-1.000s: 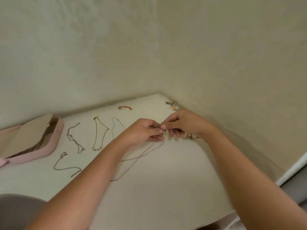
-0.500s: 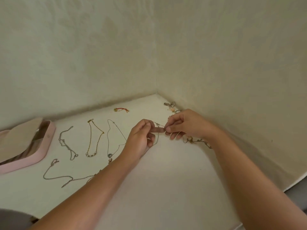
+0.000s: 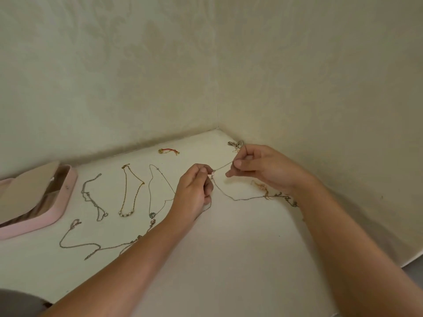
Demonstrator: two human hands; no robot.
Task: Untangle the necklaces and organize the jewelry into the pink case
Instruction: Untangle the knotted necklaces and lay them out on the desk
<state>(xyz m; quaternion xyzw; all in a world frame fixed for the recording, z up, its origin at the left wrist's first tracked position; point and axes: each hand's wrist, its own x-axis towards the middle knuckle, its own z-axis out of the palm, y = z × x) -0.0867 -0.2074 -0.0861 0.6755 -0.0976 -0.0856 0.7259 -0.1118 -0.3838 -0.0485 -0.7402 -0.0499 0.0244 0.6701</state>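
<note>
Both hands are on one thin silver chain [image 3: 223,167], well right of the pink case [image 3: 57,216]. My left hand [image 3: 194,193] pinches it between thumb and forefinger. My right hand [image 3: 263,168] pinches it further right of the case, with a short taut stretch between them. The slack droops to the white tabletop [image 3: 229,259] and runs on into a gold tangle [image 3: 263,188] under my right wrist.

The case sits open at far left, lid [image 3: 27,193] propped up. Rightward from it lie a silver chain [image 3: 91,197], a gold bracelet [image 3: 131,191] and a fine necklace with a round pendant [image 3: 152,215]. A long silver chain [image 3: 91,245] lies below these, just right of the case's near corner. A red cord bracelet [image 3: 168,151] sits by the back wall. A small metal cluster [image 3: 235,144] is in the corner, farthest from the case.
</note>
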